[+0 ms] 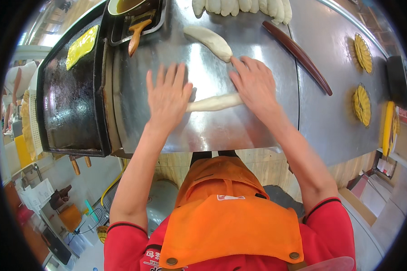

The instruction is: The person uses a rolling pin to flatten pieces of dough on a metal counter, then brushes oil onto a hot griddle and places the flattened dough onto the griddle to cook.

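A thin rope of pale dough [215, 103] lies across the steel worktop [210, 133], its two ends under my hands. My left hand [168, 95] rests palm down on the left end, fingers spread. The right end is under the palm of my right hand [254, 83], whose fingers point away from me. Just beyond my right fingertips lies a thicker piece of dough [210, 41], its near end close to my index finger. A row of several dough pieces [244, 6] sits at the worktop's far side.
A dark red rolling pin [298, 57] lies right of my right hand. At left, a black griddle [71, 108] bears a yellow egg-like sheet [83, 46]. Behind my left hand, a wooden-handled brush [135, 39] and a bowl [125, 6] sit at a metal tray [117, 43]. Two scalloped yellow items [362, 105] are at right.
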Tool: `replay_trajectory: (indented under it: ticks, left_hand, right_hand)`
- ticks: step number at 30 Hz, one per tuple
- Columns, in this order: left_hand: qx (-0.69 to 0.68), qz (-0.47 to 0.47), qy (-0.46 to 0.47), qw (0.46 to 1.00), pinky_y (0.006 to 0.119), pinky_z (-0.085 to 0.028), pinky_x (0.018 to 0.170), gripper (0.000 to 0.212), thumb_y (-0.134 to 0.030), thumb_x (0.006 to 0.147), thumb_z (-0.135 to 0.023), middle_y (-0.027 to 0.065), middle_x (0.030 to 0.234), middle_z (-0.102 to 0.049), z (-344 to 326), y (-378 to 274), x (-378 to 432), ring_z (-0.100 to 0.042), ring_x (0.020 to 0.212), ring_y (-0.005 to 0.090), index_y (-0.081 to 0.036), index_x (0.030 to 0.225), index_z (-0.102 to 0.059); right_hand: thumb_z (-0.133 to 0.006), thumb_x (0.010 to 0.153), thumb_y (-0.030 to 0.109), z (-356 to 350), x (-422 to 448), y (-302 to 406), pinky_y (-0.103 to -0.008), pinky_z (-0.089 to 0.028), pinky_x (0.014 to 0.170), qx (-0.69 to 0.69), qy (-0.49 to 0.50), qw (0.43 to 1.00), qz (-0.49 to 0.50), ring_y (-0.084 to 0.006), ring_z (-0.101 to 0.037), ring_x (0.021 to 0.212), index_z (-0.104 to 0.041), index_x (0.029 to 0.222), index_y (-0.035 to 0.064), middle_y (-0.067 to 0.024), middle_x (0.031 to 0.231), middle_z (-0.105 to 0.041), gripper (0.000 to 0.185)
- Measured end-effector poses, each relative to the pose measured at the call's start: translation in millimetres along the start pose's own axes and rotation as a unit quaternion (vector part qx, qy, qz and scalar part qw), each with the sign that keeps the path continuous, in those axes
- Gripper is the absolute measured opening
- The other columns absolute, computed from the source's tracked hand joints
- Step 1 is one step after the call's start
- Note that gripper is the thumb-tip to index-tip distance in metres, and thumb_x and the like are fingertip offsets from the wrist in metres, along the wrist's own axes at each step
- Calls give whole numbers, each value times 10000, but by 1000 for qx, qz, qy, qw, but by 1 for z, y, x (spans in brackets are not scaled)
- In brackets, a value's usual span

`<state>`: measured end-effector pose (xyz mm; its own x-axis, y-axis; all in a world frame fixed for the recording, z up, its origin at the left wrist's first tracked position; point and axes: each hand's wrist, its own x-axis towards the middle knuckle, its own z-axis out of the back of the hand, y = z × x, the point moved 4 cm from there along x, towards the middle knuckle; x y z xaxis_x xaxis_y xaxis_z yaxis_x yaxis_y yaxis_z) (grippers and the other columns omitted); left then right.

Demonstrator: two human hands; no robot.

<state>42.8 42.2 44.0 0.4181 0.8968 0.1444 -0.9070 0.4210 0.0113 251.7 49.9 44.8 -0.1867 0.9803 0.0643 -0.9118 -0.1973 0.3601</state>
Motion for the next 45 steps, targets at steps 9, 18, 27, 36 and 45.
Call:
replay_trajectory:
  ticks: [9,18,27,36,45]
  left_hand:
    - [-137,-51,109,983,641,-207,1123,671,-349,854,-662,88,1563,-338,8,-90,-107,-292,1424,411,-155,1461,-451]
    - [-40,3,22,999,622,-258,1098,573,-438,926,-543,179,1512,-377,-9,-26,2,-378,1343,429,-168,1428,-495]
    - [-88,7,83,993,511,-338,1081,682,-187,780,-760,150,1431,-459,22,-6,-113,-438,1299,362,-106,1407,-504]
    - [-507,334,130,784,261,-502,774,281,-89,917,-670,51,959,-670,34,32,-92,-624,860,120,-18,1186,-628]
    - [-497,360,206,762,255,-540,677,311,-150,953,-636,69,934,-695,43,33,-78,-630,715,106,-22,1236,-647]
  right_hand:
    - [-654,886,308,-17,-140,39,-529,-286,1116,-17,30,997,70,-309,-422,1350,-586,1331,176,-144,1407,-498,470]
    - [-643,884,400,-18,-2,-5,-566,-290,1106,-53,-119,991,16,-366,-387,1366,-529,1394,124,-192,1450,-449,590]
    - [-792,738,182,4,-128,-6,-486,-374,1053,-14,-52,999,-6,-318,-486,1266,-584,1322,161,-104,1359,-528,620]
    - [-745,825,85,20,-114,-41,-285,-498,722,363,6,916,-172,-163,-620,822,-707,1014,72,-26,913,-666,193]
    - [-706,907,112,23,-118,-55,-223,-516,658,589,1,727,-351,-76,-590,670,-705,1118,13,-33,863,-678,233]
